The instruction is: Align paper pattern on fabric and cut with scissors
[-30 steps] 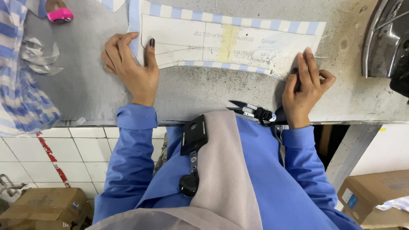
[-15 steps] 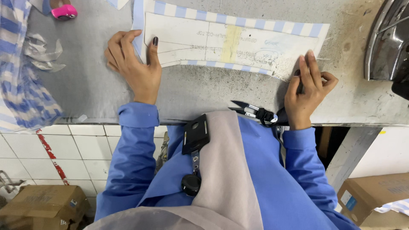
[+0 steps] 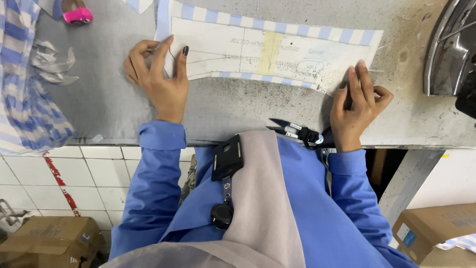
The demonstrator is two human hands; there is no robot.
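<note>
Since a second ago your right hand (image 3: 358,110) has slid slightly up so its fingertips now sit on the right end of the paper pattern (image 3: 263,52); your left hand (image 3: 159,79) stays put at the pattern's left end. Pattern is a long pale template lying flat on a blue-and-white striped fabric piece (image 3: 277,25), whose stripes show as a border above, left of and below the pattern. Both lie on the grey desk (image 3: 238,109).

Left-hand fingers (image 3: 161,52) are spread, not clenched, pressing down on the pattern's left edge and the stripe border, thumb with dark nail polish resting on the paper. Right-hand fingers (image 3: 354,79) are extended, pressing the pattern's lower right corner; ring and little fingers curl back. Neither hand is gripping anything, just flat contact.

Black thread snips (image 3: 297,133) lie on the desk just below the pattern's right half, beside your right wrist, at the desk's near edge. More striped cloth (image 3: 22,84) hangs well left of the pattern, with pale fabric scraps (image 3: 52,62) between it and your left hand. Pink object (image 3: 78,15) sits above-left of the pattern. Metal iron (image 3: 448,49) stands right of the pattern, apart from it.
</note>
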